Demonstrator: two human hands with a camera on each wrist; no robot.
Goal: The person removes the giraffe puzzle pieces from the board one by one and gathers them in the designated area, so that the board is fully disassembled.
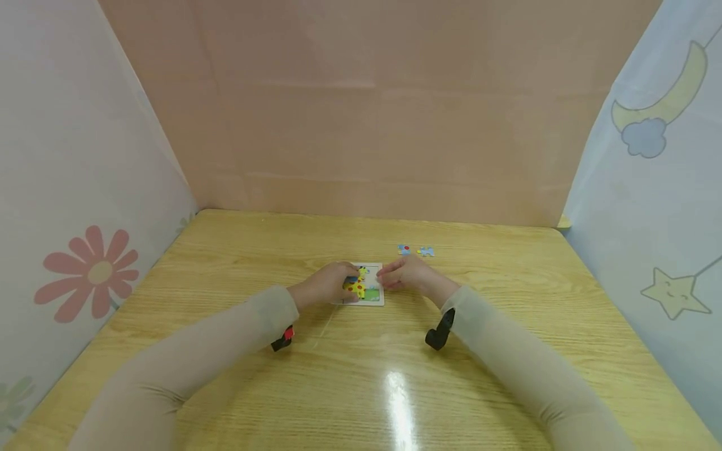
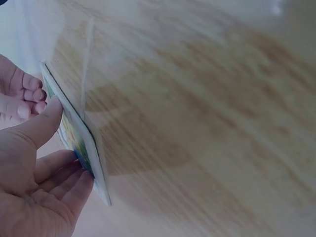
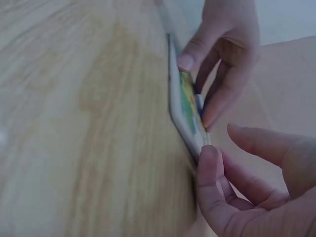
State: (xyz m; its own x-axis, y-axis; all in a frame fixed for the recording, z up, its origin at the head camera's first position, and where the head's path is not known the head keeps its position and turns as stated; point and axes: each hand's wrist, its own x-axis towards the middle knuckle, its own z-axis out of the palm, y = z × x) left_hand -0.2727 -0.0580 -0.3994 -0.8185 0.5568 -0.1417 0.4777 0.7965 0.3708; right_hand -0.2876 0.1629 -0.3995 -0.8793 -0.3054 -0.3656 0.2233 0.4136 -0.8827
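A small puzzle board (image 1: 372, 304) with a pale frame lies on the table, showing a yellow, red-spotted picture and a green piece (image 1: 371, 294). Over its left part is my left hand (image 1: 326, 284); the thumb rests by the near edge and the fingertips touch a blue piece (image 1: 352, 279) farther back. My right hand (image 1: 410, 274) is at the board's right edge, thumb and fingertips close together and bent in the right wrist view. Whether a piece sits between them I cannot tell. Part of the picture is hidden under the left hand.
Two loose jigsaw pieces, a blue one with a red dot (image 1: 403, 249) and a light blue one (image 1: 426, 252), lie behind the right hand. The wooden table (image 1: 338, 376) is bounded by a brownish back wall (image 1: 372, 125) and patterned side curtains (image 1: 648, 207).
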